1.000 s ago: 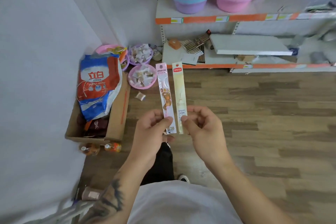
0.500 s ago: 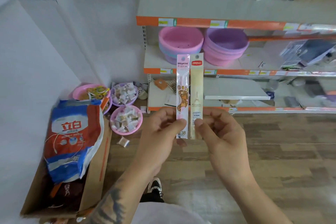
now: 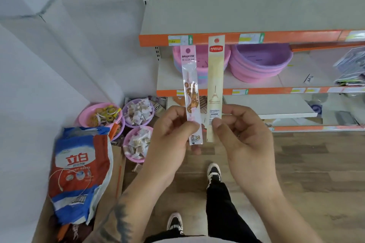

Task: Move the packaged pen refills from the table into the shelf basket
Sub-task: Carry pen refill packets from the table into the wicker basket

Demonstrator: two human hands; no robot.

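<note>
My left hand [image 3: 169, 136] pinches the lower end of a pink packaged pen refill [image 3: 190, 85], held upright. Beside it my right hand [image 3: 243, 136] pinches a cream packaged pen refill [image 3: 215, 77] with a red label on top, also upright. The two packs stand side by side in front of the shelving. On the middle shelf behind them sit a stack of pink baskets [image 3: 203, 59] and a stack of purple and pink baskets [image 3: 258, 65].
An orange-edged shelf unit [image 3: 246, 37] fills the upper right. On the floor at left lie small pink and purple bowls of wrapped items [image 3: 138, 114] and a cardboard box holding a blue-and-red bag [image 3: 79, 171]. My feet [image 3: 214, 171] stand on wooden flooring.
The view has tilted up and moved closer to the shelves, so the upper shelf now shows. Both hands keep their hold on the packs, still upright and side by side.
</note>
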